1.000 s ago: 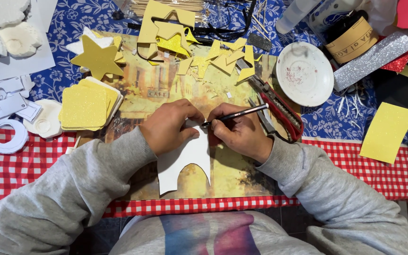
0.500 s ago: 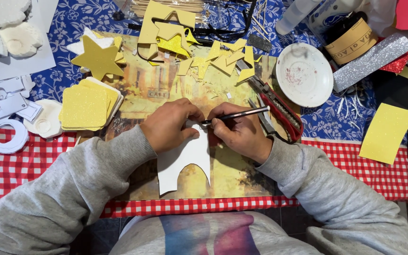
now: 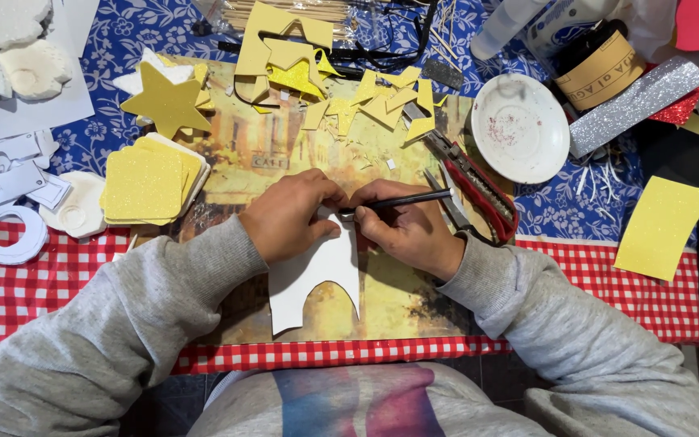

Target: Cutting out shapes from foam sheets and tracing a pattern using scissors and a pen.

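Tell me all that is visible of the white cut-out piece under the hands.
The white cut-out piece looks like thin flat card or foam sheet. Its lower edge has an arched notch between two pointed legs. It lies flat on the yellowish picture mat. The left hand presses on its top, which is hidden; the right hand holds a dark pencil tip at its upper edge.

Left hand point(image 3: 291, 214) lies palm down, fingers curled and pressed flat. Right hand point(image 3: 404, 226) is closed in a writing grip. Both grey-sleeved forearms converge toward centre.
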